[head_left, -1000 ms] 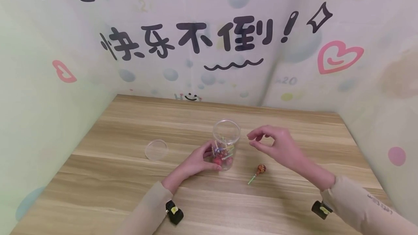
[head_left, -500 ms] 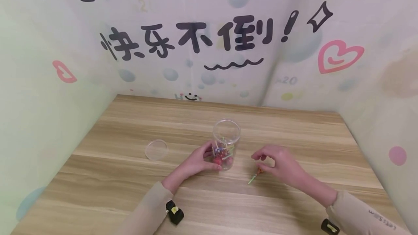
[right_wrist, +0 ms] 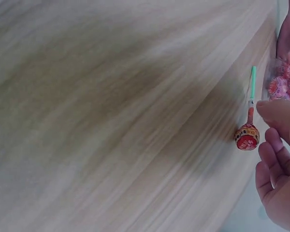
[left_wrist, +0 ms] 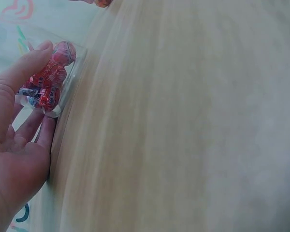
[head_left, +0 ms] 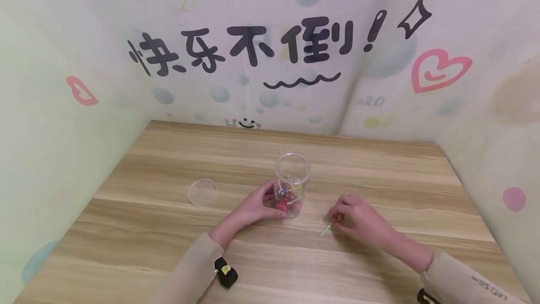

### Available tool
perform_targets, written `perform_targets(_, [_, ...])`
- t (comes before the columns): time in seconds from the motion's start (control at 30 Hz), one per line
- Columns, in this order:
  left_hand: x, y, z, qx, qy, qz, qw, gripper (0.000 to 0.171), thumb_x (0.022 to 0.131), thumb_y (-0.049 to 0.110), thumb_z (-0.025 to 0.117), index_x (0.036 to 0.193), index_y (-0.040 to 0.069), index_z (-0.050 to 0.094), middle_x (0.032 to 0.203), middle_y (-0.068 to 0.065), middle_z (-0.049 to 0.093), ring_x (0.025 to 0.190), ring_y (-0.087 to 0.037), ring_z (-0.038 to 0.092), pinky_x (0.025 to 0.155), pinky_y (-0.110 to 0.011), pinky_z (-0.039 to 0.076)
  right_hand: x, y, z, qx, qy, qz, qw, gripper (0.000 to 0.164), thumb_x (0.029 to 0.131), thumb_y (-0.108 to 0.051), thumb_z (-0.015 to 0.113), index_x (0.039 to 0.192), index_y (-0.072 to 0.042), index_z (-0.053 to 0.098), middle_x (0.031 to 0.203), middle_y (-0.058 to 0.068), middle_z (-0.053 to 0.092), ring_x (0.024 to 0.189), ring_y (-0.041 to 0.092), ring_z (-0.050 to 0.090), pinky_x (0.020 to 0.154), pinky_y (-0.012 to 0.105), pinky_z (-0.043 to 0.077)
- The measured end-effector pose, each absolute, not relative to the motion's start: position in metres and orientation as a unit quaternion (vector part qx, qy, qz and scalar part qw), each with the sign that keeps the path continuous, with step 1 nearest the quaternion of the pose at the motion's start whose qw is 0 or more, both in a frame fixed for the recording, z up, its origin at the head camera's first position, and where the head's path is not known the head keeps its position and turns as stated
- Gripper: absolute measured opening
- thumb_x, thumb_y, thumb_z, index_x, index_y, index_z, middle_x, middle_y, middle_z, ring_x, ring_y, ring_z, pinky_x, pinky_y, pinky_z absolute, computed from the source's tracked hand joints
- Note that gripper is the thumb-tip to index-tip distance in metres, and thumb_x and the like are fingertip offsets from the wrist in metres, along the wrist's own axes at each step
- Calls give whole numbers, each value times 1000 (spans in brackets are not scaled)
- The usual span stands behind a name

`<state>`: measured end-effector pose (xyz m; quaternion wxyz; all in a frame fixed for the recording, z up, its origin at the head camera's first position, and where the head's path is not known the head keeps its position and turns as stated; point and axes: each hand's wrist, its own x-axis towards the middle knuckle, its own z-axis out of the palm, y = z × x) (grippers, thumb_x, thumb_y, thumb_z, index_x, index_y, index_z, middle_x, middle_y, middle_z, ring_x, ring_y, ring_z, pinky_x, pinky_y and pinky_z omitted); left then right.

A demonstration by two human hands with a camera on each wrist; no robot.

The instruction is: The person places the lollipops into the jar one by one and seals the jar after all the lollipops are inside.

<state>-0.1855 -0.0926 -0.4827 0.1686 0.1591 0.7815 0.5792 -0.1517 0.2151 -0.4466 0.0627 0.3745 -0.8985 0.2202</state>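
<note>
A clear plastic jar (head_left: 293, 172) with several wrapped lollipops (left_wrist: 50, 79) in its lower part stands upright on the table. My left hand (head_left: 253, 208) holds the jar low on its left side, thumb in front and fingers behind. To the right, one lollipop (right_wrist: 247, 137) with an orange and red wrapper and a green stick lies on the wood. Around it hovers my right hand (head_left: 363, 219), thumb and fingers bent on either side. The right wrist view shows a small gap between the lollipop and the thumb and fingers.
A round clear lid (head_left: 201, 192) lies on the wooden table (head_left: 168, 247), left of the jar. Behind the table hangs a printed backdrop (head_left: 244, 102), with pale walls at both sides.
My right hand has come down and toward me, from the air beside the jar's rim to the lollipop on the table. The left hand and jar have stayed put.
</note>
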Motion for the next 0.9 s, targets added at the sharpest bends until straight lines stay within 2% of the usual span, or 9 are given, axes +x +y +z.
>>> perform_targets(0.17, [-184,-92,-480,164,782,577,168,86,75,15,86,148,13,40,150,-15,47,138,-37,47,118,-47,39,-151,217,-453,372,-904,198,72,27,69,-4,86,89,-18,75,86,-10,59,83,6,56,71,20,55])
perform_targets(0.37, [-183,-92,-479,160,782,579,168,85,75,16,86,147,14,41,149,-15,47,138,-37,47,118,-48,38,-152,216,-459,385,-900,170,112,27,65,-2,88,82,-18,74,83,-9,55,79,3,53,67,18,54])
perform_targets(0.5, [-182,-92,-480,157,781,581,168,83,75,15,86,145,15,42,149,-15,48,138,-37,47,119,-48,38,-153,216,-460,388,-900,158,121,26,66,-4,88,79,-19,73,81,-9,53,78,2,51,65,17,54])
perform_targets(0.73, [-183,-92,-481,157,782,580,167,83,75,15,86,146,14,42,149,-15,47,138,-37,47,119,-47,38,-155,217,-456,387,-899,153,133,23,66,-9,90,79,-21,74,81,-11,57,77,2,54,64,18,54])
perform_targets(0.9, [-183,-92,-480,161,782,579,166,82,76,15,85,146,13,42,149,-16,48,138,-37,48,118,-48,38,-159,217,-450,386,-898,164,133,23,67,-7,88,81,-19,75,82,-9,66,77,4,61,67,18,57])
